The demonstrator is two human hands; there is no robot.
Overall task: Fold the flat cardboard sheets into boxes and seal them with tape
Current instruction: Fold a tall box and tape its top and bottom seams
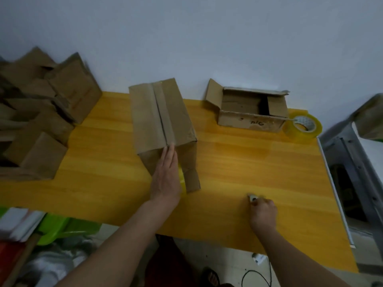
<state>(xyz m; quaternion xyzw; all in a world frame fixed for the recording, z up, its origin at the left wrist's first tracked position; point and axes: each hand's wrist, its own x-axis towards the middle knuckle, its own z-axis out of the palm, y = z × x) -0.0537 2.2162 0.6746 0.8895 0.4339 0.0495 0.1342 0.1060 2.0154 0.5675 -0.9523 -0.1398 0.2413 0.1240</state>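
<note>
box (163,117) standing mid-tabletop (269,162), seam running away from me | my left hand (165,175) lying flat, fingers straight, pressing its near end | right hand (262,211) curling round a small blurred tool, well right of box | left is nearer

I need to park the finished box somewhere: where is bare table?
Bare table lies between the taped box, the open box and the right hand; another strip runs left of the left hand. The far left is crowded with a box pile; the tape roll fills the far right corner.
</note>
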